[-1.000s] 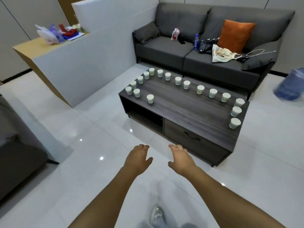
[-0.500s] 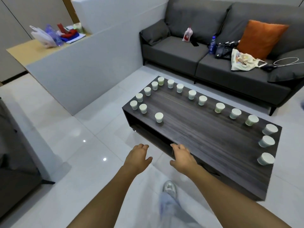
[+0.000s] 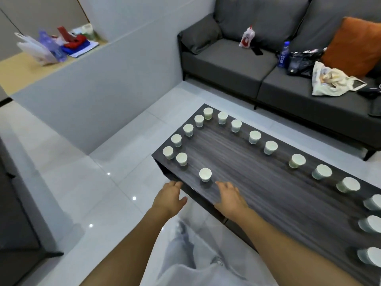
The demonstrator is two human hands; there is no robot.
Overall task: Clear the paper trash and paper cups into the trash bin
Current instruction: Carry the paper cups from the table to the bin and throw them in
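Several pale paper cups stand upside down in a curved row along the edges of a dark wooden coffee table point(image 3: 257, 182). One lone cup point(image 3: 205, 174) stands near the table's front edge, between my two hands. My left hand point(image 3: 169, 198) hovers by the table's near left corner, fingers relaxed and empty. My right hand point(image 3: 230, 198) reaches over the tabletop just right of the lone cup, fingers straight, holding nothing. No trash bin is in view.
A grey sofa point(image 3: 237, 65) behind the table carries bags, a bottle and an orange cushion point(image 3: 354, 44). A white partition wall point(image 3: 92, 85) with a cluttered ledge stands at left. Glossy white floor tiles surround the table; a dark seat point(image 3: 18, 223) lies at far left.
I have stepped closer to the table. Both hands moved forward, and the right hand is now over the tabletop beside the lone cup.
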